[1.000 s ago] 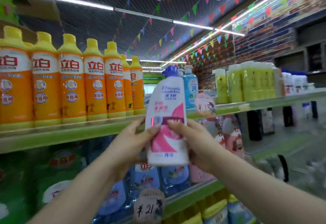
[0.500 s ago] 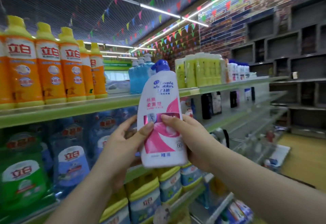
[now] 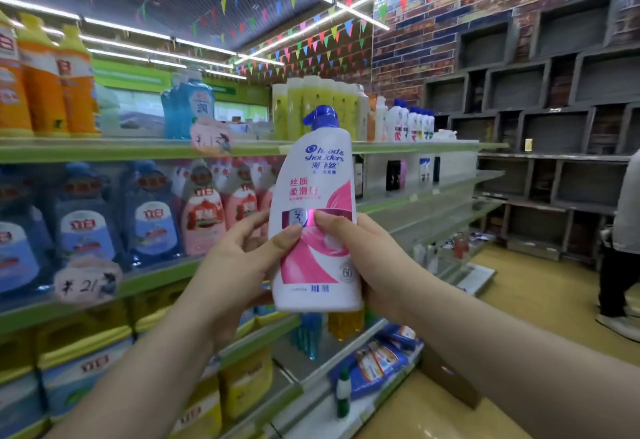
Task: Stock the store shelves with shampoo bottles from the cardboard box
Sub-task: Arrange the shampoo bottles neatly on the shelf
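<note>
Head view puts the shampoo bottle (image 3: 315,217) upright in front of me, clear of every shelf, held between both hands in the aisle. My left hand (image 3: 239,265) wraps the lower left side with its thumb lying across the pink part of the label; my right hand (image 3: 370,258) cups the lower right side and back, thumb pressed on the front just beside the left thumb. Both hands are closed on the bottle, neither one spare.

I judge it a full bottle, so fairly heavy, with the weight low in the broad body. The plastic looks glossy and smooth, likely slippery under a loose grip, and the wall probably gives a little if squeezed but will not break. The blue pump cap (image 3: 320,118) at the top is the weak point; I would not lift or steer by it.

The best hold, as I see it, is where the hands are now, around the wide lower body, with one palm under the base when setting it down. White bottles with blue caps (image 3: 412,123) stand far along the top shelf (image 3: 415,145), well apart from the bottle, and that looks like the place for it. The cardboard box is not in view.
</note>
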Demonstrator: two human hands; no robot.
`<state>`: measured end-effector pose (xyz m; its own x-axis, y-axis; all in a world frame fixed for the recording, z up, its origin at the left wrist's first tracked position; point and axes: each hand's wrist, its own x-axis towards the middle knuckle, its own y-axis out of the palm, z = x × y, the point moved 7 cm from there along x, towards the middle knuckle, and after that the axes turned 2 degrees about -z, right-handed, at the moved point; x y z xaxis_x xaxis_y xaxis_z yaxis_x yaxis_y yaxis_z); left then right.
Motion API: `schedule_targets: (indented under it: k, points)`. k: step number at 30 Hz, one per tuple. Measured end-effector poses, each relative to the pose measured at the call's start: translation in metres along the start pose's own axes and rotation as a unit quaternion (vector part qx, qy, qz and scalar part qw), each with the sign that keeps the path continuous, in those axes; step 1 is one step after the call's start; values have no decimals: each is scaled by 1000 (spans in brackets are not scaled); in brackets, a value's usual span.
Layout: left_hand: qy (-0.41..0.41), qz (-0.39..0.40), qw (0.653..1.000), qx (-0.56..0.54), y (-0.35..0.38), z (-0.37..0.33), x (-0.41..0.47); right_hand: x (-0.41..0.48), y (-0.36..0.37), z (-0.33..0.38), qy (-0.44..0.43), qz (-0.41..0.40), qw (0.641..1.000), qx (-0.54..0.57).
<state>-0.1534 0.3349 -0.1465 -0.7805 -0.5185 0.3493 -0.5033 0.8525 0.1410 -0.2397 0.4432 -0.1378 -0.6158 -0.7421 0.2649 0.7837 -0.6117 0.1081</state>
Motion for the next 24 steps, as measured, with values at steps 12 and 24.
schedule_targets:
  k: [12, 24]
  points:
    - [-56, 31, 998, 11, 144, 77, 46, -10, -165, -21, 51, -49, 997, 7]
    - [-32, 78, 996, -24, 294, 122, 220, 106, -354, 21, 12, -67, 997, -32]
